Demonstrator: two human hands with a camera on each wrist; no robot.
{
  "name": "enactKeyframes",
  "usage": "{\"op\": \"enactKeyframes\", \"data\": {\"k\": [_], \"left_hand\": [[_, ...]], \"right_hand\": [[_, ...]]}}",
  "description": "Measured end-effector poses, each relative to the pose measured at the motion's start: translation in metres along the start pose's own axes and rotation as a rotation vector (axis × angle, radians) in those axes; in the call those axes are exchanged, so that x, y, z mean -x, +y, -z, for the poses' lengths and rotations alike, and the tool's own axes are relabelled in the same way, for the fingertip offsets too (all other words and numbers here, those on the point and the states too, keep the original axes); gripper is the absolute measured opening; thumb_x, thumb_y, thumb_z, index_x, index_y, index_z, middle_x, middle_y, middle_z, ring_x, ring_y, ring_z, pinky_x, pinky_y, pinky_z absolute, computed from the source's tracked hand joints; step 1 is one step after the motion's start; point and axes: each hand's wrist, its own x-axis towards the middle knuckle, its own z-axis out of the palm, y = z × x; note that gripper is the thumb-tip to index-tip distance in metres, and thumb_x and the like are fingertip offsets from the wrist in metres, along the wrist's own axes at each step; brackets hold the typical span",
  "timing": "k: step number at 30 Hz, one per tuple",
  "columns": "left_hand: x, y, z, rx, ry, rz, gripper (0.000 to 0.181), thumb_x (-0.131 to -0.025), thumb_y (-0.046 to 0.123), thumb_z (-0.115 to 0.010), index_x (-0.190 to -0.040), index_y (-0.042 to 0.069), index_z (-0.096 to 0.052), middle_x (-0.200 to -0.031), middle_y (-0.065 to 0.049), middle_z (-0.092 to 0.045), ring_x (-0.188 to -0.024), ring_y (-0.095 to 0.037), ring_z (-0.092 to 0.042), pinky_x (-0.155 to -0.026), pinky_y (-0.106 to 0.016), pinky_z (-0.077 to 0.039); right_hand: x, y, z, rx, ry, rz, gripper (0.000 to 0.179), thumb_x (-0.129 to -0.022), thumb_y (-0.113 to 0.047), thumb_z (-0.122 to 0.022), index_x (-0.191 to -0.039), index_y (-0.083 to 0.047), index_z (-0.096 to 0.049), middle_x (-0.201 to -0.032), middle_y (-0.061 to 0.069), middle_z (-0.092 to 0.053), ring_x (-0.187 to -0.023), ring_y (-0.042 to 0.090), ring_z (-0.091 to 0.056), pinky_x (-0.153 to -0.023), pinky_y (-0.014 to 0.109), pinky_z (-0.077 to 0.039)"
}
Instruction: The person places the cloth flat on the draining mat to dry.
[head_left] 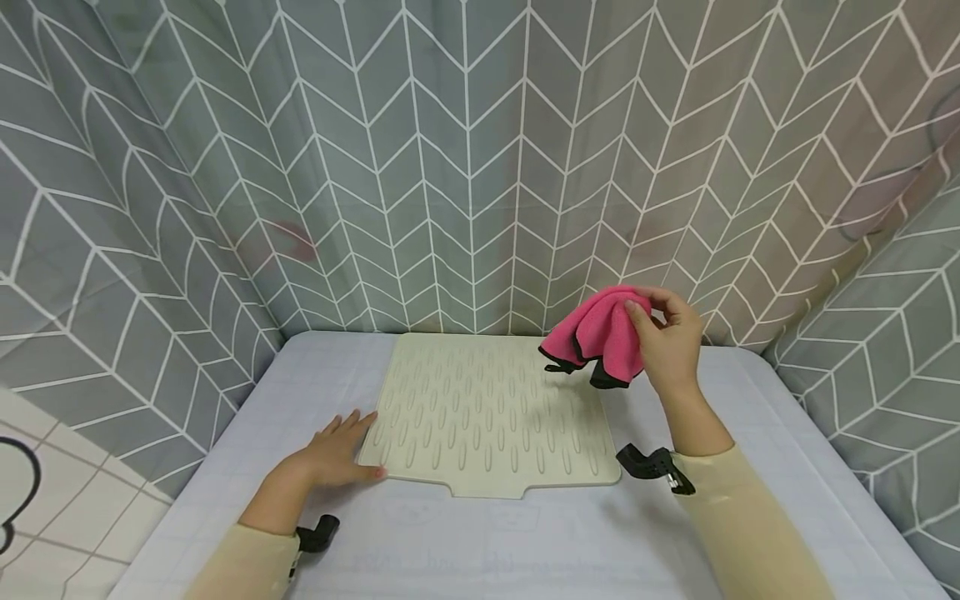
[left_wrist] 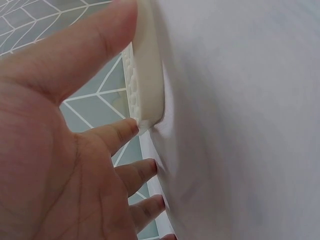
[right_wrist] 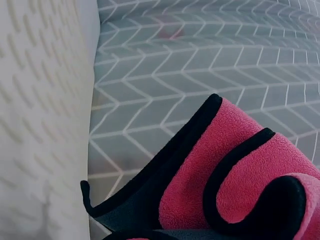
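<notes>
We see the right grip pinching the pink cloth, which seems to hang above the far right part of the cream mat. The left grip is spread at the left side of this mat, its thumb at the near corner. The mat rests on the white-covered counter. We judge that the cloth is already lifted but not yet laid down; how much work is left, we cannot tell.
</notes>
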Motion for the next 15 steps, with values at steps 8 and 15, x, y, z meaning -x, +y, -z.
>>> {"op": "enactKeyframes", "data": {"k": [8,15], "left_hand": [[0.002,0.002,0.002,0.0,-0.001,-0.006,0.107,-0.076,0.055,-0.08,-0.153,-0.003,-0.033,-0.155,-0.038,-0.024,-0.139,-0.065,-0.016,-0.106,-0.078,-0.016],[0.003,0.002,0.002,0.003,-0.001,-0.006,0.107,-0.077,0.054,-0.08,-0.153,-0.003,-0.033,-0.155,-0.038,-0.023,-0.14,-0.064,-0.015,-0.106,-0.078,-0.016]], "right_hand": [[0.007,-0.004,-0.025,-0.087,-0.044,0.007,0.024,-0.088,0.006,-0.072,-0.111,0.011,-0.068,-0.092,-0.008,-0.065,-0.09,0.011,-0.061,-0.073,0.014,-0.054],[0.017,-0.014,-0.049,-0.149,-0.093,-0.017,0.024,-0.087,0.012,-0.07,-0.11,0.016,-0.065,-0.092,-0.007,-0.063,-0.088,0.007,-0.058,-0.074,0.015,-0.053]]}}
